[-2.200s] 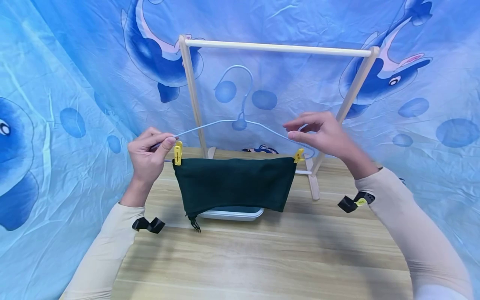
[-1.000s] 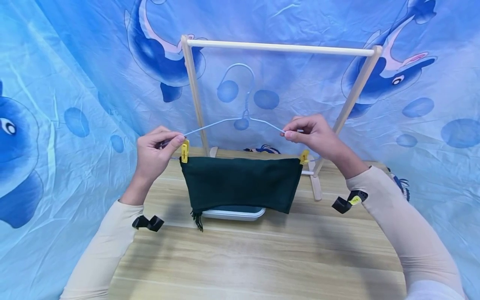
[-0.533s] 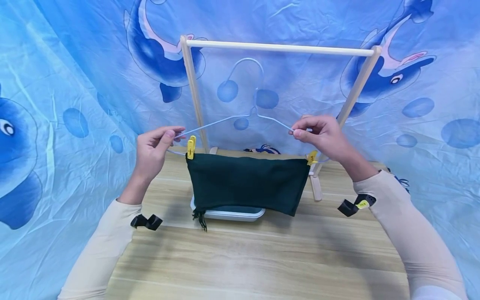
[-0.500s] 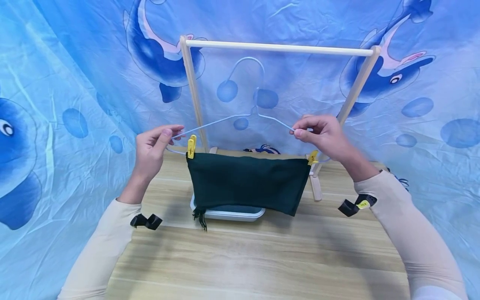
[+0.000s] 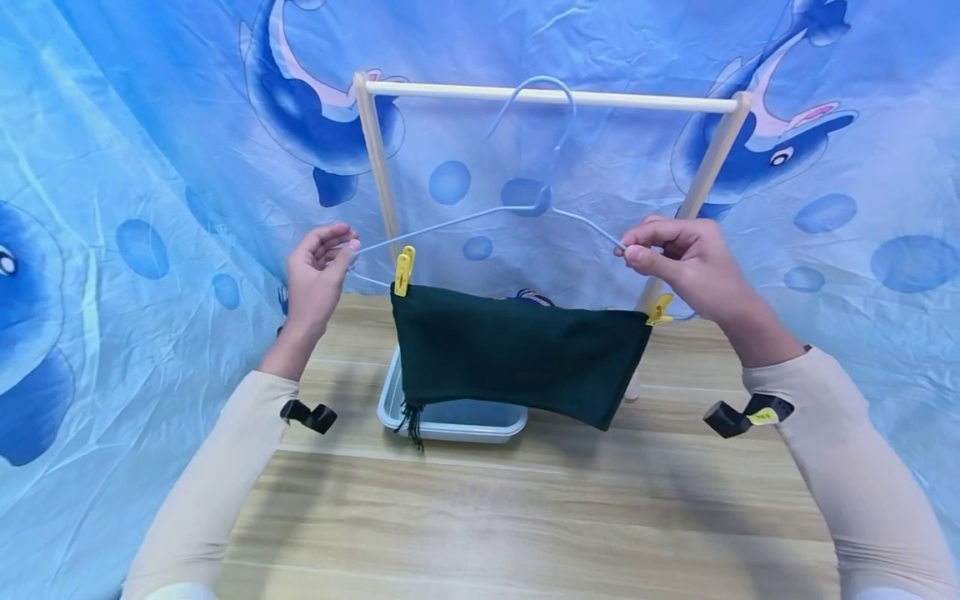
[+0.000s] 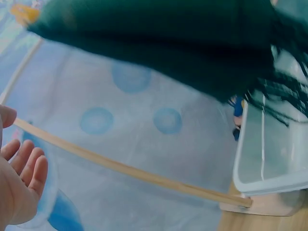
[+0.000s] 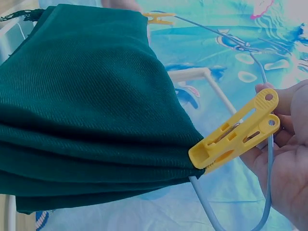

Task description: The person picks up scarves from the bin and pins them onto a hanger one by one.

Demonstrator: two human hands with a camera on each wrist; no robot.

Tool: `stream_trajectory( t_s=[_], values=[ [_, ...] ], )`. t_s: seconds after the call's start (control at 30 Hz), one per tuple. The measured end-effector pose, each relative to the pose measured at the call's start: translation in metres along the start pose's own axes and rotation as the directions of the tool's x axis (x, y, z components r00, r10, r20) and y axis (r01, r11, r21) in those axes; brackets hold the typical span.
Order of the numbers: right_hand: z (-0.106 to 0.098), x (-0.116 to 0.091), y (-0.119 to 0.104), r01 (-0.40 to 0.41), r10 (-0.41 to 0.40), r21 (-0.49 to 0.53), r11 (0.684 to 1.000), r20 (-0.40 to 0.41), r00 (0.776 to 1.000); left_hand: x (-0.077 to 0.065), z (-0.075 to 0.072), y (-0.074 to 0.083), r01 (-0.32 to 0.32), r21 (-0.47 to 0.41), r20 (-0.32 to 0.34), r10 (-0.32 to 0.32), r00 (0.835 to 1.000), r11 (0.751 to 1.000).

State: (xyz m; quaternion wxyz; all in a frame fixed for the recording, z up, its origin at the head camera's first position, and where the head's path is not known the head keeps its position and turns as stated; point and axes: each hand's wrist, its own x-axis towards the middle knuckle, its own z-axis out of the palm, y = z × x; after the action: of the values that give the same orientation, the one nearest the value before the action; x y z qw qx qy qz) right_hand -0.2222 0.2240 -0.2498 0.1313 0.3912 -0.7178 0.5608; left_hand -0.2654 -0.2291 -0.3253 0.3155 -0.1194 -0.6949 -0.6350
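A dark green fringed scarf (image 5: 517, 354) hangs folded over the lower bar of a pale blue wire clothes hanger (image 5: 465, 218). One yellow clothespin (image 5: 404, 271) clips its left corner and another yellow clothespin (image 7: 236, 132) its right. My left hand (image 5: 318, 275) pinches the hanger's left end between thumb and fingers; the left wrist view shows its other fingers loosely bent and the contact hidden. My right hand (image 5: 686, 258) pinches the hanger's right shoulder. The hanger tilts down to the right. In the head view its hook overlaps the top bar (image 5: 450, 91) of a wooden rack; contact cannot be told.
Below the scarf, a white-rimmed tray (image 5: 465, 432) stands on the wood-grain table (image 5: 480, 517). The rack's left post (image 6: 130, 169) and right post (image 5: 712, 158) stand behind. A blue dolphin-print curtain (image 5: 135, 108) surrounds the table at the back and sides.
The right hand, off the wire at first, has taken hold of the hanger's shoulder. Hanger and scarf have moved up and right, the hook rising to the rack's bar; the left side is raised.
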Motion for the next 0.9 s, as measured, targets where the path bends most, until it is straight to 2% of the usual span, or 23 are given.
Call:
stream_trajectory(
  t_s=[0.17, 0.3, 0.43, 0.6, 0.9],
  values=[
    [-0.009, -0.005, -0.009, -0.022, 0.022, -0.008, 1.000, -0.020, 1.000, 0.009, 0.008, -0.023, 0.084, 0.130, 0.002, -0.085, 0.996, 0.988],
    [-0.017, -0.008, -0.016, -0.017, 0.017, -0.021, 1.000, -0.020, 1.000, 0.013, 0.014, -0.039, 0.106, 0.186, 0.025, -0.112, 0.993, 0.977],
    [-0.025, -0.011, -0.024, -0.031, 0.029, -0.038, 0.999, -0.044, 0.999, 0.015, 0.021, -0.051, 0.084, 0.189, 0.050, -0.095, 0.994, 0.978],
    [-0.033, -0.013, -0.036, -0.062, 0.052, -0.103, 0.993, -0.099, 0.994, 0.018, 0.028, -0.061, 0.088, 0.189, 0.064, -0.102, 0.993, 0.978],
    [-0.050, -0.013, -0.051, -0.171, 0.117, -0.303, 0.938, -0.189, 0.975, 0.023, 0.042, -0.069, 0.079, 0.199, 0.074, -0.095, 0.993, 0.977]
  ],
)
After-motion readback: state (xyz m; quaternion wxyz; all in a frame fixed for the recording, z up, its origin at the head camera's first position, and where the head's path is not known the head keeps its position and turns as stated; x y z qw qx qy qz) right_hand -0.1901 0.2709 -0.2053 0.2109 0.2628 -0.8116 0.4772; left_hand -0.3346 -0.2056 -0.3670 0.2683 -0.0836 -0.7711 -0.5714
